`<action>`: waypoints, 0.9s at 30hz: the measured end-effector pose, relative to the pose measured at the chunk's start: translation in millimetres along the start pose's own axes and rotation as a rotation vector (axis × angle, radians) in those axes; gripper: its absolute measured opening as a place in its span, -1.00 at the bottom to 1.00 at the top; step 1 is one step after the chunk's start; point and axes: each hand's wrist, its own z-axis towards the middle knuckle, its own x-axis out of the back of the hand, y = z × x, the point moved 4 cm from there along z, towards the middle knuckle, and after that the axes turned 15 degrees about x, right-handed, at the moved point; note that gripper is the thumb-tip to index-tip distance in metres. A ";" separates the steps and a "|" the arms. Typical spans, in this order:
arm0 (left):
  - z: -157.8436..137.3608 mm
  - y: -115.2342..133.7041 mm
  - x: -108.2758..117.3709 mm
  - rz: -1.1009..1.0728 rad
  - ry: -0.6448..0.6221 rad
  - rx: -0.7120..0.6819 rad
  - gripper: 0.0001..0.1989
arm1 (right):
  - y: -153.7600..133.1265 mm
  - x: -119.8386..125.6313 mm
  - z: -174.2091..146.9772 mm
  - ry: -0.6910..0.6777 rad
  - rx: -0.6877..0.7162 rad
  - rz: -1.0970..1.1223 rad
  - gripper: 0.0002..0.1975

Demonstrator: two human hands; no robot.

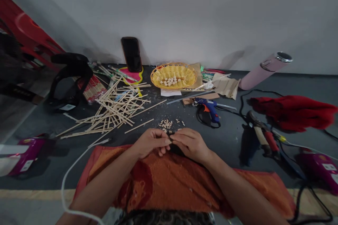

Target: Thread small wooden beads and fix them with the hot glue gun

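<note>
My left hand is closed in a pinch, thumb against fingers, above the edge of an orange towel. Fingertip to fingertip with it, my right hand is closed too, its fingers bent downward. Whatever lies between the fingertips is too small and hidden to make out. Just beyond both hands, short cut wooden stick pieces are scattered on the dark tabletop. Two long loose sticks lie to their left, near a heap of thin wooden sticks.
A yellow woven basket holds small pale clusters. Nearby are a phone, a blue glue gun, pliers, a red cloth and a pink flask. A white cable crosses at left. A wall stands behind.
</note>
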 end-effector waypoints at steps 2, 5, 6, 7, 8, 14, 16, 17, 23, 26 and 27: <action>-0.5 1.2 -0.3 -0.022 0.003 -0.004 -0.78 | 9.2 8.6 -1.3 0.029 -0.100 -0.040 -0.77; -0.6 3.0 1.3 -0.073 0.007 -0.020 -0.81 | 31.1 35.3 -6.7 0.118 -0.262 -0.180 -0.77; -0.6 3.7 2.3 -0.089 0.010 -0.028 -0.81 | 39.3 47.1 -9.5 0.155 -0.305 -0.257 -0.78; -0.6 4.5 3.4 -0.105 0.014 -0.038 -0.81 | 47.4 58.9 -12.8 0.186 -0.351 -0.342 -0.78; -0.7 5.3 4.5 -0.120 0.019 -0.049 -0.82 | 54.9 69.9 -16.2 0.209 -0.399 -0.429 -0.79; -0.7 7.4 5.1 -0.174 0.043 -0.068 -0.80 | 54.1 75.9 -15.6 0.291 -0.451 -0.389 -0.81; 0.0 6.2 3.4 -0.155 0.041 -0.058 -0.79 | 36.6 52.4 -4.5 0.188 -0.360 -0.162 -0.81; 0.3 5.4 2.6 -0.137 0.039 -0.057 -0.78 | 26.7 40.4 0.8 0.138 -0.309 -0.058 -0.80; 1.9 0.7 -1.4 0.007 -0.029 -0.051 -0.74 | -3.2 1.7 10.1 0.003 -0.181 0.295 -0.75; 1.8 0.3 -1.6 0.066 -0.023 -0.048 -0.73 | -1.3 -0.9 6.8 0.009 -0.191 0.328 -0.81; 1.7 0.6 -1.5 0.074 -0.019 -0.053 -0.72 | -0.5 -0.8 6.0 0.016 -0.196 0.327 -0.82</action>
